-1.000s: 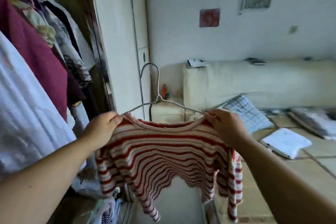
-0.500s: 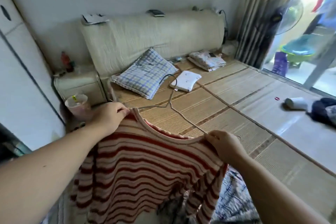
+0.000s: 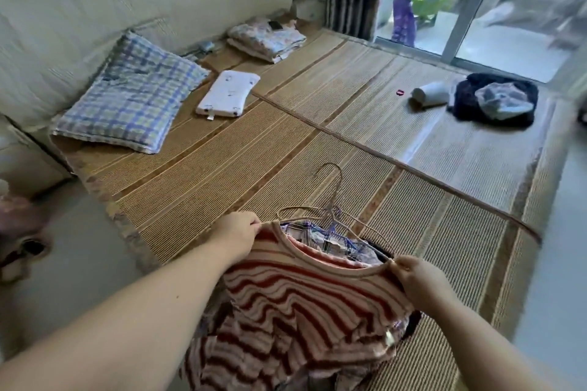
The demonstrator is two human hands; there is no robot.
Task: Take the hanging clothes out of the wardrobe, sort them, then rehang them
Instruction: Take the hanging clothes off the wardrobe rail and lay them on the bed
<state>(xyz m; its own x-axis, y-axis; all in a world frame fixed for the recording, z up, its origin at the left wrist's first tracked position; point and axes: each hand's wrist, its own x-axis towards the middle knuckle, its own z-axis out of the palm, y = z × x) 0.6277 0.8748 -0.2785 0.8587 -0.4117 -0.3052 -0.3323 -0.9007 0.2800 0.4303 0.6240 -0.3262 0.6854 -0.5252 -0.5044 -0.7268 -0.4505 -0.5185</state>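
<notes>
A red-and-cream striped sweater (image 3: 305, 301) on a wire hanger (image 3: 332, 190) is held low over the near edge of the bed mat (image 3: 254, 149). My left hand (image 3: 236, 236) pinches its left shoulder and my right hand (image 3: 419, 279) pinches its right shoulder. Under the sweater lies a pile of other clothes on hangers (image 3: 330, 238), plaid and dark fabric showing through the neckline. The wardrobe is out of view.
On the mat lie a blue plaid pillow (image 3: 130, 98), a small white pillow (image 3: 227, 94), folded floral clothes (image 3: 266, 38), a white roll (image 3: 430, 94) and a dark bundle (image 3: 495, 100). A cream headboard (image 3: 95, 3) runs along the back. A glass door (image 3: 476, 9) is at far right.
The view has turned from the wardrobe to the bed. Both hands have carried the striped sweater down and now hold it just above the clothes pile on the mat.
</notes>
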